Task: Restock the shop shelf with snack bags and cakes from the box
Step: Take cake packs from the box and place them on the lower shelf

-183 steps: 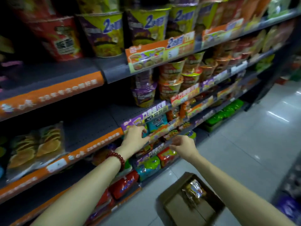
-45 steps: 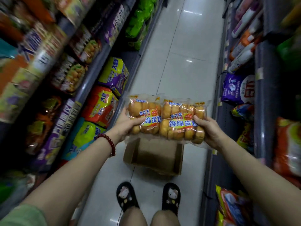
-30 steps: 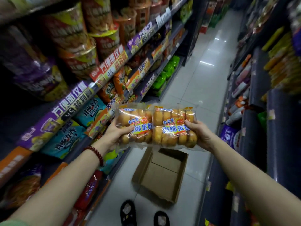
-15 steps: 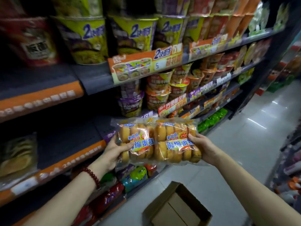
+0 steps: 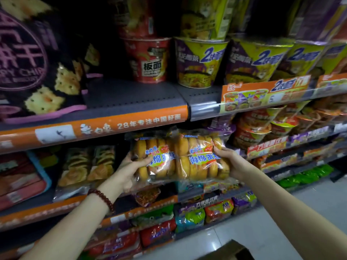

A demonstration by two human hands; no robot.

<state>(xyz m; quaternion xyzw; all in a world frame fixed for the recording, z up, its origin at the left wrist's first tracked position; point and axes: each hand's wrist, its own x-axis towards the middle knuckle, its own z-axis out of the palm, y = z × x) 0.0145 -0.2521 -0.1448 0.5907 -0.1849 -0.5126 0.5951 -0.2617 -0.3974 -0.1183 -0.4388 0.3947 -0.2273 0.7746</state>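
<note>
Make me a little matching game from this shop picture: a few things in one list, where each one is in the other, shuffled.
Things:
1. sponge cake bags
2. red noodle cup
3. cracker bag
4. cardboard box

Places:
a. on the floor, bottom edge of view
b. top shelf, far left
c. held between the left hand and right hand
d. top shelf, left of the yellow-purple cups

Pairs: 1-c, 2-d, 3-b, 4-a

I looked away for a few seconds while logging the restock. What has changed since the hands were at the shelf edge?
Both hands took up two cake bags and raised them to the shelf gap beside the pastry packs. The left hand and right hand grip the ends as before. The box stays on the floor.
</note>
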